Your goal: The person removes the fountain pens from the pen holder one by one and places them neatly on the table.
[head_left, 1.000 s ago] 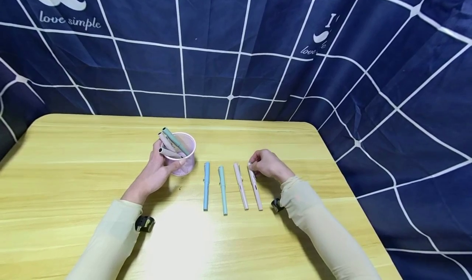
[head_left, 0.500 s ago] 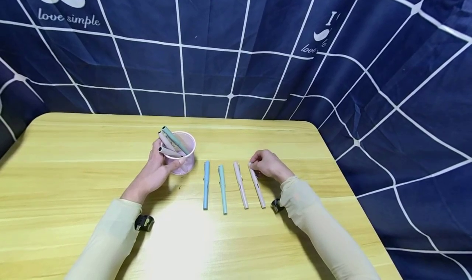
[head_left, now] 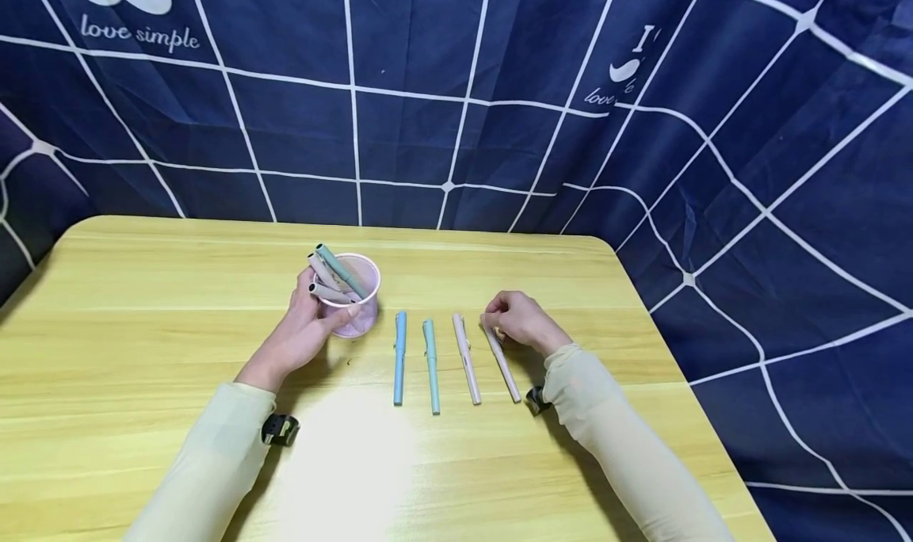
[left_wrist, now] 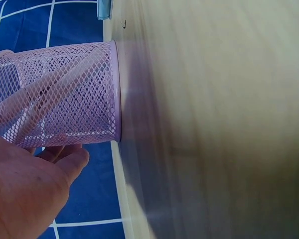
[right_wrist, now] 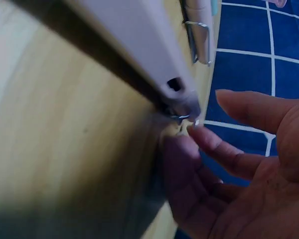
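My left hand (head_left: 298,337) grips a pink mesh pen cup (head_left: 364,317) around its side, with the thumb across its front. Inside lean a green pen (head_left: 341,269) and pale pens (head_left: 324,272). In the left wrist view the mesh cup (left_wrist: 70,94) stands on the table. My right hand (head_left: 524,320) is at the cap end of the rightmost pale pink pen (head_left: 503,365), which lies slanted. The right wrist view shows fingertips (right_wrist: 204,137) at this pen's clip end, while the thumb (right_wrist: 239,105) stands apart from it.
Left of that pen lie a blue pen (head_left: 399,360), a mint pen (head_left: 431,368) and another pale pink pen (head_left: 467,360), side by side. They rest on a wooden table (head_left: 214,280). A blue cloth with white lines (head_left: 406,130) hangs behind and to the right.
The rightmost pink pen's lower end has swung to the right, while its cap end stays by my right hand. My left hand and the cup have hardly moved.
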A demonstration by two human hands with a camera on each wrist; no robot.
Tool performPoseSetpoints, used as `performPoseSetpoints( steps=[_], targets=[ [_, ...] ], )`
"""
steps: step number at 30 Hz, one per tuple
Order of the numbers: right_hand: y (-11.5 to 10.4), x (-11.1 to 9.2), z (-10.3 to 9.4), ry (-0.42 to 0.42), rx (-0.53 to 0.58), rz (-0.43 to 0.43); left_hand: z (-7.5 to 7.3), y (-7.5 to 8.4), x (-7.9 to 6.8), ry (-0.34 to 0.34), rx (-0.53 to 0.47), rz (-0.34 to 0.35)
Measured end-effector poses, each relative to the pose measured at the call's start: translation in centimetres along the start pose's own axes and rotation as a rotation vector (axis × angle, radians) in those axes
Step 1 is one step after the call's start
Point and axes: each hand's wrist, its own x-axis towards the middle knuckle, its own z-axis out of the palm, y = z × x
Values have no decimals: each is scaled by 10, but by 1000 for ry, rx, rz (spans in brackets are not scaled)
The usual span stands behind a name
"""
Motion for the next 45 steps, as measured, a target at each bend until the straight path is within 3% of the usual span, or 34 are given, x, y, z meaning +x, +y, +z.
performPoseSetpoints(
  steps=[4, 10, 15, 22, 34, 45],
  targets=[
    [-13, -4, -4, 94, -84, -79, 0, 2, 0, 0, -4, 4],
    [-46, -8, -2, 215, 42, -355, -1, 3, 2, 2, 3, 8],
    [-78, -11, 16, 194, 155, -514, 0, 3, 2, -3, 12, 14],
    [-123, -12, 46, 119, 137, -674, 2, -1, 1, -1, 8, -3],
    [-162, -4, 89, 57, 209, -756, -1, 0, -2, -6, 23, 19],
    [-164, 2, 106, 115, 97, -751, -1, 1, -2, -29, 56, 3]
  ],
)
